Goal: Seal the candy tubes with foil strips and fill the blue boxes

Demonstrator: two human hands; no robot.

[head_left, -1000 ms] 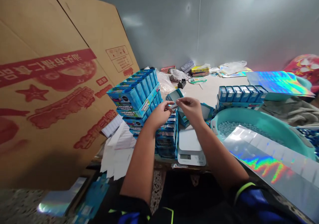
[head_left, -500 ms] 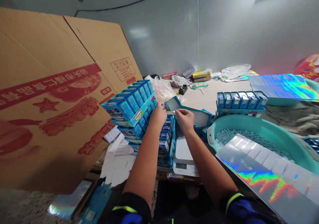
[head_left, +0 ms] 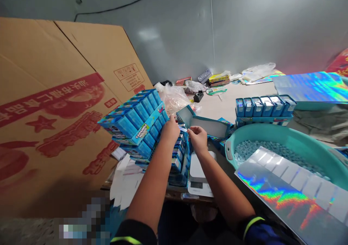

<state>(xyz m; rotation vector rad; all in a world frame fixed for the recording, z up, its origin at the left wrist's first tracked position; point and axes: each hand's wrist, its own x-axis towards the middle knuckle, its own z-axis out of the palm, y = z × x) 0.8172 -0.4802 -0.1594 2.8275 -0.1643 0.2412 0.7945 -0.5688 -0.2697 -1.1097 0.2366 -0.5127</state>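
My left hand (head_left: pixel 170 130) and my right hand (head_left: pixel 198 139) pinch a small shiny strip (head_left: pixel 182 129) between them, and their fingers partly hide it. Just left of my left hand rises a tilted stack of blue Caramelo Macizo boxes (head_left: pixel 136 123). Beyond my right hand lies an open blue box (head_left: pixel 209 126) with a raised lid. A lower stack of blue boxes (head_left: pixel 178 161) stands under my wrists. Below my right forearm sits a white digital scale (head_left: pixel 198 178).
A teal basin (head_left: pixel 272 139) of pale blue pieces lies to the right, partly under a holographic sheet (head_left: pixel 290 190). Further back are a row of blue boxes (head_left: pixel 263 107) and another holographic sheet (head_left: pixel 312 87). A large cardboard sheet (head_left: pixel 54 81) stands at left.
My right hand has moved down and closer to my left, and the strip stays between them. The whole view has shifted slightly as my head moved.
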